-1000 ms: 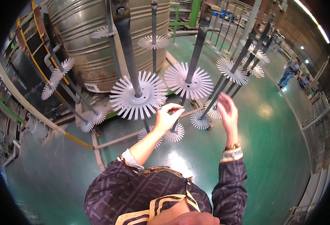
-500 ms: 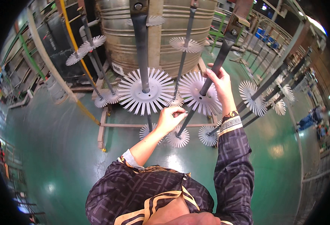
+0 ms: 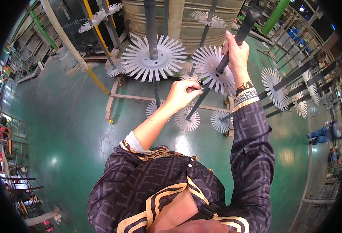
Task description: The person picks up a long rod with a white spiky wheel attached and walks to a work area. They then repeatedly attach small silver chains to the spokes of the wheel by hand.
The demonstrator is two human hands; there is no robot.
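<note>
A dark rod (image 3: 246,28) slants down through a grey disc (image 3: 209,58) whose rim is cut into many narrow blades. My right hand (image 3: 239,54) is wrapped around this rod just above the disc. My left hand (image 3: 182,94) is closed in a pinch at the disc's lower left blades; anything between its fingertips is too small to make out. Beside it, a second slotted disc (image 3: 167,58) sits on an upright dark rod (image 3: 150,23). Lower on the rods are smaller slotted discs, one (image 3: 188,121) below my left hand.
More rods with slotted discs (image 3: 274,88) lean at the right. Behind stands a large ribbed metal tank (image 3: 196,37). A wheeled frame (image 3: 139,98) spans the green floor (image 3: 69,132). A yellow post (image 3: 97,79) rises at left; a person (image 3: 321,134) is far right.
My right hand has closed more fully around the rod. My left hand stays pinched near the disc's edge. The view has tilted, so the racks sit higher in the picture.
</note>
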